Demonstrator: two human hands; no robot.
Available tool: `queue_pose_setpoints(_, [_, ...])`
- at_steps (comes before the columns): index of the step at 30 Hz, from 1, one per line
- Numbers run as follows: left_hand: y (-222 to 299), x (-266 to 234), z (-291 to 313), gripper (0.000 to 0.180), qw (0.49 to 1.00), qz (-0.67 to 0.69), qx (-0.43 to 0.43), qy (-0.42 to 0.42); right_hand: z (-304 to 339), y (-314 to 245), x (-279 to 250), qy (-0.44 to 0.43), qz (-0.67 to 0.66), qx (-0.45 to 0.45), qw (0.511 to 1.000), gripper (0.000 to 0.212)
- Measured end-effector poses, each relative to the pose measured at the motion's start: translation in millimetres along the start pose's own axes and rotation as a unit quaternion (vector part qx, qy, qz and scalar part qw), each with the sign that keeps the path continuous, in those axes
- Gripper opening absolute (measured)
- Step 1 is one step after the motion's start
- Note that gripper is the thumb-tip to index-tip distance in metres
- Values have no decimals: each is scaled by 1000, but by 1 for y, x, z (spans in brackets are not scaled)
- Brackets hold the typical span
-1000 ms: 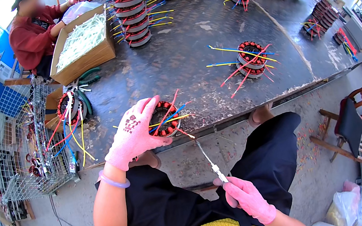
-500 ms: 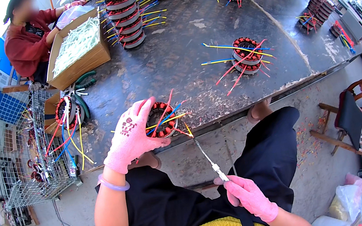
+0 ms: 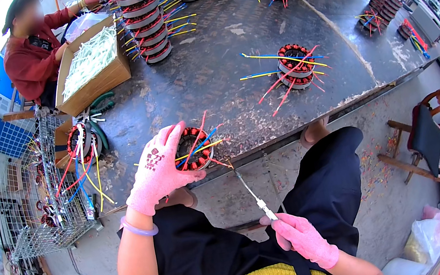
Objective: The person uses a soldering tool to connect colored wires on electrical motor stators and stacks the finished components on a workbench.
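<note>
My left hand, in a pink glove, wraps round a motor stator at the table's front edge. The stator is a ring with red windings; red, blue and yellow leads stick out of it. My right hand, gloved in pink too, grips a slim metal rod tool with a white collar. Its thin tip lies close to the end of a red lead; I cannot tell whether they touch. Another wired stator rests on the table to the right.
The dark worn table bears tall stator stacks and a carton of white sleeves. Pliers and another stator lie left, by a wire basket. A co-worker sits far left; a chair stands right.
The orange-yellow streak at the rod's tip no longer shows. Both hands keep nearly the same place and grip. The co-worker's arm has reached further toward the stacks.
</note>
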State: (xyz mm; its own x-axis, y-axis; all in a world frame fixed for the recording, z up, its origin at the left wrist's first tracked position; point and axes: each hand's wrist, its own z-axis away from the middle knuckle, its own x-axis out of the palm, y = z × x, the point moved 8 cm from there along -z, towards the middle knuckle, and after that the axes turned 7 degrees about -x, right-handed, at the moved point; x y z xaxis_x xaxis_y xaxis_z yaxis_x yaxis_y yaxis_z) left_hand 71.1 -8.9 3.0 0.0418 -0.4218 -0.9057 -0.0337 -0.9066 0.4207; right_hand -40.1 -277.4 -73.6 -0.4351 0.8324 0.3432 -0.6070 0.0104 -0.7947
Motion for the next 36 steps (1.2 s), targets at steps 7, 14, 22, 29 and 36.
queue_pose_setpoints(7, [-2,2,0,100,1000,2,-3,-16,0,-1,3,-4,-10,-2,1000,38])
queue_pose_setpoints(14, [1,0,0,99,1000,7,1,2,1,-5,3,-1,1,0,1000,38])
queue_pose_setpoints(22, [-1,1,-3,100,1000,13,14,-16,-1,-1,4,3,1,-2,1000,37])
queue_pose_setpoints(29, [-3,0,-3,99,1000,10,19,-12,-1,-4,4,2,22,-6,1000,38])
queue_pose_setpoints(36, [0,2,-4,99,1000,17,6,-15,-1,-6,1,3,4,-9,1000,38])
